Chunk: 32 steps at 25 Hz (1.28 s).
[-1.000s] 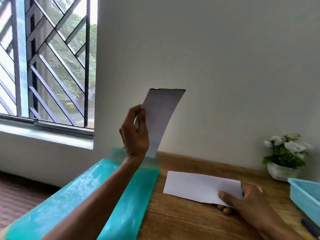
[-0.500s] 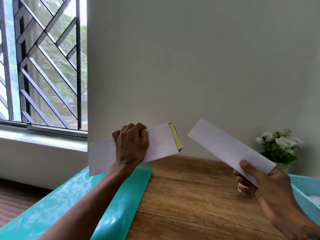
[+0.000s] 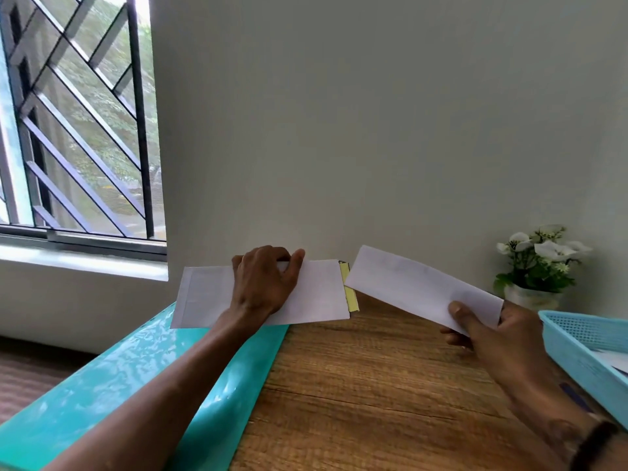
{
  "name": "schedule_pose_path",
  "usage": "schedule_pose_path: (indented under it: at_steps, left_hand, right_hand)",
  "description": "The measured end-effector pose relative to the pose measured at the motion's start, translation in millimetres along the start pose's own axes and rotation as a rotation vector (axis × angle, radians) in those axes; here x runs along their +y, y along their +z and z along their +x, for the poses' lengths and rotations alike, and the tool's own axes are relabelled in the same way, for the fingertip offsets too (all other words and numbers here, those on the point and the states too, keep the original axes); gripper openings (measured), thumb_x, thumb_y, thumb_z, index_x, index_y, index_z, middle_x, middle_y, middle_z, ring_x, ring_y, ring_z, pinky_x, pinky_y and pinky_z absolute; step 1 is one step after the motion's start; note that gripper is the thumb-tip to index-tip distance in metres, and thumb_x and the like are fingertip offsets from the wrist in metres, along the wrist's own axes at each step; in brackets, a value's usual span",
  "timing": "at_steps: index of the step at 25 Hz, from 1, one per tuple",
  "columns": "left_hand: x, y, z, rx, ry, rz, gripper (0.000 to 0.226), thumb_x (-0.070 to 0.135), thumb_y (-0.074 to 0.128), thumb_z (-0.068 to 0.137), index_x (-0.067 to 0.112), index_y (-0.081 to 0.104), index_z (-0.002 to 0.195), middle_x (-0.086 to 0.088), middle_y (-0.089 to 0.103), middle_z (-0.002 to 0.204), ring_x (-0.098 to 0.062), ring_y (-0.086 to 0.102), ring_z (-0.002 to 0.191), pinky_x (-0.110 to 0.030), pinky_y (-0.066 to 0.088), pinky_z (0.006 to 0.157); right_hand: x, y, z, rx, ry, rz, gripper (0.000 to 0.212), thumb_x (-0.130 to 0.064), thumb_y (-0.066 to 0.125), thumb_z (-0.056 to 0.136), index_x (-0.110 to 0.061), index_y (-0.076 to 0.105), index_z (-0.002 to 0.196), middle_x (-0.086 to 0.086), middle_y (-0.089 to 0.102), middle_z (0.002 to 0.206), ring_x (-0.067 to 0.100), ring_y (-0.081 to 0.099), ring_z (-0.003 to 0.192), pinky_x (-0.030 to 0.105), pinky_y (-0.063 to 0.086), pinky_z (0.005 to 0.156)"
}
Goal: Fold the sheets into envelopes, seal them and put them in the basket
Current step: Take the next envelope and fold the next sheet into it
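While two forearms reached forward from the lower edge of the view, one wooden counter (image 3: 373,385) lay beneath them, with one glossy turquoise surface (image 3: 142,379) running along its left side. At the right edge sat one light blue basket (image 3: 577,348) with meshed walls, and white paper showed inside it, though how many pieces could not be told. Two white paper pieces were held up above the counter, one in each hand, neither touching the wood. The right hand (image 3: 499,338) pinched the near end of a folded sheet (image 3: 414,283), its thumb laid on top and its fingers curled underneath; that grip was closed on the paper, and the sheet slanted up and to the left. A dark band circled the right wrist. The left hand (image 3: 265,283) held one envelope (image 3: 316,294) roughly level, fingers curled over its upper edge and thumb pressed on its face, so that grip too was closed on paper. One yellow strip (image 3: 350,294) ran along the envelope's right end. The left corner of the folded sheet came just beside that strip; whether they touched could not be told. Farther back, near the basket, stood one white pot of white flowers (image 3: 540,263) against the plain wall (image 3: 373,113). At far left was one window (image 3: 78,113) with dark diagonal bars.
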<state>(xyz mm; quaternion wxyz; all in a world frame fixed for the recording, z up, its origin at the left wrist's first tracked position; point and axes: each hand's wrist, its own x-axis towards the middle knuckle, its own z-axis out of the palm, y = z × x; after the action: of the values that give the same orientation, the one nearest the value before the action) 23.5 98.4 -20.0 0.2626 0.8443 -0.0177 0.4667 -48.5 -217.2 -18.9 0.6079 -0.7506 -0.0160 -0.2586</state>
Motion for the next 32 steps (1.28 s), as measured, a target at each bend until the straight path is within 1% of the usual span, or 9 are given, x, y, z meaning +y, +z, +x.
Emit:
schedule_pose_path:
  at_steps: [4,6,10,13,19,25,27,29,32]
  left_hand:
    - [-0.8,0.1,0.3,0.008,-0.032,-0.042,0.048,0.051,0.056,0.102,0.02,0.074,0.071,0.009,0.069,0.071,-0.01,0.062,0.067,-0.041,0.045,0.093]
    - [0.0,0.0,-0.8,0.008,-0.053,-0.054,0.049,0.052,0.055,0.102,0.02,0.071,0.069,0.011,0.066,0.069,-0.007,0.06,0.066,-0.04,0.042,0.092]
    - [-0.9,0.7,-0.7,-0.001,-0.114,-0.077,0.049,0.05,0.056,0.102,0.02,0.067,0.065,0.014,0.063,0.065,-0.014,0.062,0.068,-0.045,0.045,0.094]
    - [-1.9,0.3,0.4,0.02,-0.151,-0.088,0.049,0.05,0.056,0.103,0.021,0.066,0.064,0.013,0.063,0.066,-0.014,0.061,0.069,-0.045,0.042,0.096]
    - [-6.6,6.9,-0.8,0.003,0.094,-0.053,0.052,0.061,0.05,0.1,0.022,0.073,0.073,0.01,0.07,0.071,-0.009,0.066,0.065,-0.051,0.057,0.085]
    - [9.6,15.7,-11.3,-0.065,0.269,-0.07,0.047,0.059,0.053,0.102,0.025,0.073,0.076,0.014,0.065,0.07,-0.004,0.06,0.063,-0.049,0.055,0.079]
    - [20.2,12.9,-15.9,-0.134,0.29,-0.066,0.047,0.067,0.048,0.1,0.028,0.073,0.088,0.014,0.068,0.081,-0.004,0.06,0.074,-0.047,0.051,0.09]
    - [28.3,6.4,-18.6,-0.268,0.345,-0.005,0.058,0.081,0.046,0.09,0.035,0.068,0.118,0.013,0.068,0.11,-0.005,0.056,0.101,-0.047,0.039,0.109]
    - [29.0,2.3,-20.5,-0.5,0.475,0.164,0.105,0.095,0.053,0.071,0.042,0.028,0.158,0.009,0.045,0.15,-0.011,0.036,0.139,-0.056,0.01,0.127]
  right_hand:
    - [0.4,0.1,1.6,-0.009,-0.034,-0.011,0.027,-0.023,0.069,0.096,-0.015,0.061,0.121,0.009,0.074,0.088,0.007,0.069,0.052,0.018,0.042,0.057]
    - [0.8,-0.7,1.7,-0.018,-0.046,-0.01,0.02,-0.022,0.07,0.096,-0.017,0.062,0.113,0.008,0.074,0.082,-0.002,0.069,0.052,0.019,0.044,0.056]
    - [4.4,0.9,2.3,-0.07,-0.078,-0.043,0.016,-0.019,0.074,0.093,-0.016,0.065,0.106,0.003,0.073,0.076,-0.007,0.067,0.051,0.006,0.045,0.046]
    - [5.9,1.4,3.7,-0.132,-0.064,-0.061,0.017,-0.019,0.076,0.091,-0.014,0.067,0.105,0.004,0.074,0.081,0.0,0.07,0.052,0.006,0.046,0.044]
    - [5.1,-4.1,9.7,-0.253,0.078,-0.048,0.018,-0.018,0.077,0.09,-0.014,0.066,0.104,0.011,0.077,0.083,0.014,0.075,0.054,0.015,0.053,0.045]
    - [11.7,1.4,6.2,-0.342,0.181,0.048,0.023,-0.012,0.081,0.086,-0.018,0.065,0.102,0.011,0.073,0.096,0.021,0.076,0.059,0.026,0.061,0.051]
    - [14.1,2.4,8.8,-0.325,0.227,0.109,0.023,-0.011,0.081,0.085,-0.018,0.066,0.1,0.012,0.075,0.092,0.023,0.076,0.059,0.031,0.064,0.055]
    - [15.8,0.8,14.4,-0.277,0.278,0.188,0.022,-0.009,0.082,0.084,-0.013,0.068,0.101,0.013,0.078,0.083,0.025,0.075,0.061,0.035,0.066,0.06]
    - [18.1,-1.9,19.8,-0.252,0.34,0.304,0.025,-0.005,0.081,0.083,-0.009,0.067,0.104,0.016,0.077,0.085,0.027,0.073,0.065,0.037,0.064,0.065]
